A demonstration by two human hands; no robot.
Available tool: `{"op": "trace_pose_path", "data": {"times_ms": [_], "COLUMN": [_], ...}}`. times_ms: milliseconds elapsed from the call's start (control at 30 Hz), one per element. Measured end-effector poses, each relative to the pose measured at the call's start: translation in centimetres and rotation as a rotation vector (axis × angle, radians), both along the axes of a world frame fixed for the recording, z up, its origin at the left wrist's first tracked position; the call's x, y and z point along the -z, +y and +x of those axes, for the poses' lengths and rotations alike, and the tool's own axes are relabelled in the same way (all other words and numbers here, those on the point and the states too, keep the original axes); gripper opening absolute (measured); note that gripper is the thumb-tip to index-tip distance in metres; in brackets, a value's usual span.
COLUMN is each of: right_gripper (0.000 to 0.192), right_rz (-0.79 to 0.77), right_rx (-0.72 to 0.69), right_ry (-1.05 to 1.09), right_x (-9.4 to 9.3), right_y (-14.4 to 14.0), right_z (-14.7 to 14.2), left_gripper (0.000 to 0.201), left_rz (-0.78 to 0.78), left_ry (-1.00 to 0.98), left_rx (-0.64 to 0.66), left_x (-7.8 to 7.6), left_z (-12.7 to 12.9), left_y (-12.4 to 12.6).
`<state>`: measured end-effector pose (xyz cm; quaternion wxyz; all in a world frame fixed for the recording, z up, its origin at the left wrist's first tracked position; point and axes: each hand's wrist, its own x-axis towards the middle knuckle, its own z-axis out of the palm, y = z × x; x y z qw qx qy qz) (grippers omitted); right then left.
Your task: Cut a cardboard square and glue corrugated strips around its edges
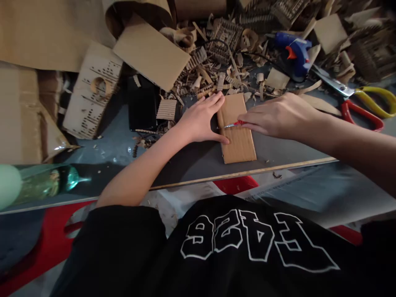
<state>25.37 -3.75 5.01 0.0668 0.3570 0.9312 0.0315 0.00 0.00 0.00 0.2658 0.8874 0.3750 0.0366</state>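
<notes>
A small rectangle of corrugated cardboard (pixel 239 142) lies flat on the grey table top (pixel 192 159) near its front edge. My left hand (pixel 201 119) presses on the piece's left edge, fingers spread along the top corner and thumb lower down. My right hand (pixel 278 115) grips a small red-handled knife (pixel 234 124) whose blade lies across the middle of the cardboard, pointing left.
Cardboard scraps and shavings (pixel 213 70) cover the back of the table. A blue glue gun (pixel 293 51), yellow-handled scissors (pixel 371 97) and red-handled scissors (pixel 360 115) lie at the right. A black phone (pixel 142 103) and perforated cardboard sheet (pixel 93 90) lie left; a green bottle (pixel 40 183) lies near left.
</notes>
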Motion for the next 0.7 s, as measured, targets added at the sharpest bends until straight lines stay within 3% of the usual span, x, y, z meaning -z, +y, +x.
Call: {"op": "trace_pose_path", "data": {"times_ms": [233, 467, 600, 700], "right_gripper": [0.046, 0.031, 0.031, 0.04], "right_rz": [-0.022, -0.081, -0.165, -0.083], "right_rx": [0.006, 0.033, 0.218, 0.427], "right_ry": [0.012, 0.169, 0.368, 0.535], "right_x": [0.6, 1.5, 2.3, 2.9], "right_y": [0.3, 1.1, 1.1, 0.7], "right_z": [1.0, 3.2, 4.6, 5.4], "left_gripper": [0.134, 0.135, 0.137, 0.137], "left_rz": [-0.013, -0.036, -0.053, -0.054], "left_ry": [-0.002, -0.017, -0.022, -0.037], "left_rx": [0.005, 0.0, -0.006, -0.001], "left_x": [0.2, 0.3, 0.5, 0.6], "left_z": [0.0, 0.1, 0.2, 0.2], "left_y": [0.1, 0.0, 0.0, 0.1]}}
